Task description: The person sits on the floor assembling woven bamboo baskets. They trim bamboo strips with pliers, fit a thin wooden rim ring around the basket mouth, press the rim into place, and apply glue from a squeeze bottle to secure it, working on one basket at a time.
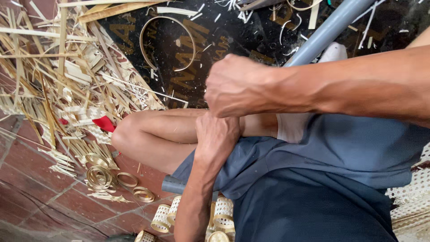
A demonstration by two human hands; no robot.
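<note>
Grey pipe point(329, 31) as landmark: runs from upper right down under the crossed arms, lower end point(172, 184) emerging beside the thigh. Right hand point(239, 85) fisted tight above the pipe's hidden middle; contents of the fist not discernible. Left hand point(217, 136) directly beneath, curled closed at the same spot; held item hidden. Left of the pipe: heap of bamboo strips point(62, 80), crowding that side. Near the pipe's lower end: woven rings point(224, 210), coiled strips point(99, 177).
</note>
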